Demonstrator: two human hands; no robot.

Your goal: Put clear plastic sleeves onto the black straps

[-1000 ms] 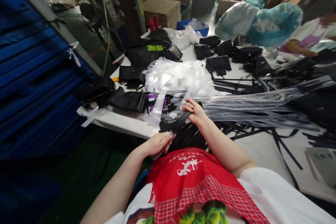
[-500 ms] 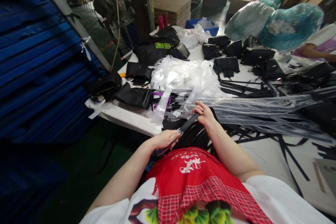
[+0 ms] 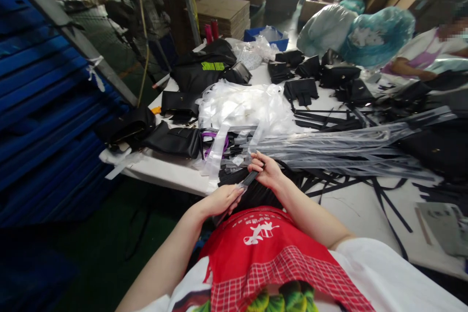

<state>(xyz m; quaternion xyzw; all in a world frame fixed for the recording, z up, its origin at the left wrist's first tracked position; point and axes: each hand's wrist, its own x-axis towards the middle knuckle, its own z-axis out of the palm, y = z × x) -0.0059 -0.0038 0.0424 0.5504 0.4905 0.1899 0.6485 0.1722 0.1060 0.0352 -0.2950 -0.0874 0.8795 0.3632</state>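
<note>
A black strap [image 3: 250, 178] runs slantwise between my two hands, in front of the red apron. My left hand [image 3: 227, 199] is closed around its lower part, where a clear plastic sleeve covers the strap. Higher up, my right hand [image 3: 263, 168] pinches the strap's upper end between thumb and fingers. Beneath and behind the hands lies a bundle of black straps [image 3: 261, 196] at the table edge. Just beyond sits a heap of white translucent plastic sleeves [image 3: 244, 107], and long sleeved straps [image 3: 340, 144] stretch to the right.
Black bags [image 3: 173, 139] stand on the white table [image 3: 164, 171] at left, and more black bags [image 3: 338, 76] at the back right. Blue pallets [image 3: 54, 122] rise on the left. A co-worker's arm [image 3: 413, 69] shows at far right. Loose black straps [image 3: 391, 214] lie at right.
My right hand has come down along the strap, closer to my left hand, so less bare strap shows between them. The whole view has shifted slightly, bringing more of the co-worker into sight.
</note>
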